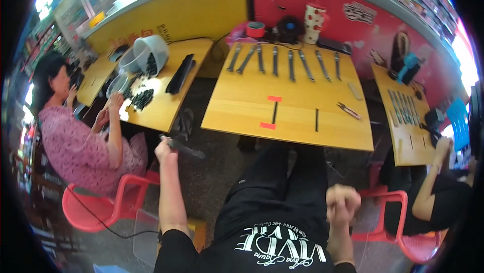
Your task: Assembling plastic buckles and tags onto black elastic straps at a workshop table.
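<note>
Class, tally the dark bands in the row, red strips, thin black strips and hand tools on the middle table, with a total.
Dark bands: 8
Red strips: 2
Thin black strips: 2
Hand tool: 1
Total: 13

Your left hand (pixel 165 150) is curled in a closed grip, its bare left forearm (pixel 173 192) stretched straight behind it. Well apart and less far forward, your right hand (pixel 343 201) is bent into a loose fist, the right forearm (pixel 340 243) foreshortened beneath it.
</note>
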`<control>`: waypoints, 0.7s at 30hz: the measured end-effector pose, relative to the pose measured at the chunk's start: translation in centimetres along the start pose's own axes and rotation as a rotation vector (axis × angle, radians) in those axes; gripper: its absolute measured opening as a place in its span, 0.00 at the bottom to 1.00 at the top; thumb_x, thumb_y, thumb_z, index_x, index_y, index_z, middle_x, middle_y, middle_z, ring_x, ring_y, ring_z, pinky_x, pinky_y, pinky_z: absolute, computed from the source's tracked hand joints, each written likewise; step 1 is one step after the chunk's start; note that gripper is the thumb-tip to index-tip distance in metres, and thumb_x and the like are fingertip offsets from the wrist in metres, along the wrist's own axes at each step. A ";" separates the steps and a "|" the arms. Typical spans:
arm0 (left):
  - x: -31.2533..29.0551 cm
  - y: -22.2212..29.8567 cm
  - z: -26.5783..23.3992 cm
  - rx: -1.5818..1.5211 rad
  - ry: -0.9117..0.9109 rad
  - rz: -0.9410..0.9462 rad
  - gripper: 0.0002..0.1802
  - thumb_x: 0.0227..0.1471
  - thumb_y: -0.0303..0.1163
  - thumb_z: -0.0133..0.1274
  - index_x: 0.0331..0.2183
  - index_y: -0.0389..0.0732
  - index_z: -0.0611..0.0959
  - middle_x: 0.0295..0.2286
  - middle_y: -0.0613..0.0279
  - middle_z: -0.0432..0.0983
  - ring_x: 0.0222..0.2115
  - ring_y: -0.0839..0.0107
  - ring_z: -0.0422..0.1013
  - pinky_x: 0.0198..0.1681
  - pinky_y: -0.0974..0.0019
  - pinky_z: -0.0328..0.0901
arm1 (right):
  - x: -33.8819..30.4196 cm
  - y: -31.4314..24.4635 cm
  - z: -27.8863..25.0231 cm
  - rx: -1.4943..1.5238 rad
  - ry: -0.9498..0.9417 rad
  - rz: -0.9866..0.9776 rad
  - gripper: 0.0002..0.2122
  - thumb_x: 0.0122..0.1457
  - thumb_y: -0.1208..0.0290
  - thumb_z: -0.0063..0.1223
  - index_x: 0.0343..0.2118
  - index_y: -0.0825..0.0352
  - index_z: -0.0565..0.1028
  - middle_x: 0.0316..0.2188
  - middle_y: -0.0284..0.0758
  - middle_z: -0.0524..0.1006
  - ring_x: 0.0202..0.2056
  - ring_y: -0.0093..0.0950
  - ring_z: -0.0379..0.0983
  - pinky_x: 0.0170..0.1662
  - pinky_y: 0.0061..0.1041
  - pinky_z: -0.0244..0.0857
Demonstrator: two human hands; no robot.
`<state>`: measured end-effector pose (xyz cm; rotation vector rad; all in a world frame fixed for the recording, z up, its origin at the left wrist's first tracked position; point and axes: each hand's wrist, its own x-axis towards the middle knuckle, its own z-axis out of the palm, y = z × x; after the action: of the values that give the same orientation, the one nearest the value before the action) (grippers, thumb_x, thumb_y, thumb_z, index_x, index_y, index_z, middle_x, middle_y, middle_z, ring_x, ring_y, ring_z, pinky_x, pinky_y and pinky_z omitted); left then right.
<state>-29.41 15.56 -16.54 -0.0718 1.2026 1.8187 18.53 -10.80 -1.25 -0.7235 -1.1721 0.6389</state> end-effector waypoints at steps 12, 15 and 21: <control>-12.0 -1.6 17.7 0.729 -0.881 0.270 0.14 0.54 0.39 0.56 0.30 0.36 0.85 0.17 0.69 0.73 0.15 0.80 0.64 0.18 0.75 0.56 | -1.8 1.8 -1.9 -0.318 -0.118 0.415 0.05 0.55 0.81 0.55 0.23 0.69 0.73 0.15 0.27 0.71 0.16 0.14 0.65 0.20 0.15 0.58; -8.6 -5.1 20.2 0.817 -0.992 0.526 0.14 0.52 0.37 0.57 0.26 0.34 0.85 0.16 0.66 0.74 0.16 0.78 0.65 0.21 0.69 0.58 | -1.8 1.8 -1.6 -0.289 -0.100 0.530 0.05 0.55 0.82 0.53 0.23 0.69 0.74 0.14 0.28 0.71 0.16 0.14 0.64 0.20 0.15 0.57; -8.2 -9.0 23.9 1.431 -0.585 1.287 0.17 0.45 0.44 0.61 0.23 0.38 0.82 0.23 0.51 0.77 0.28 0.52 0.75 0.31 0.55 0.67 | -1.8 2.6 -2.7 -0.270 -0.145 0.536 0.04 0.54 0.82 0.54 0.24 0.69 0.74 0.16 0.29 0.72 0.17 0.15 0.66 0.21 0.15 0.57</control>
<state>-8.56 29.01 -6.33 2.2446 1.9297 1.1378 20.43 -10.98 -4.90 -1.2600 -1.2153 1.0015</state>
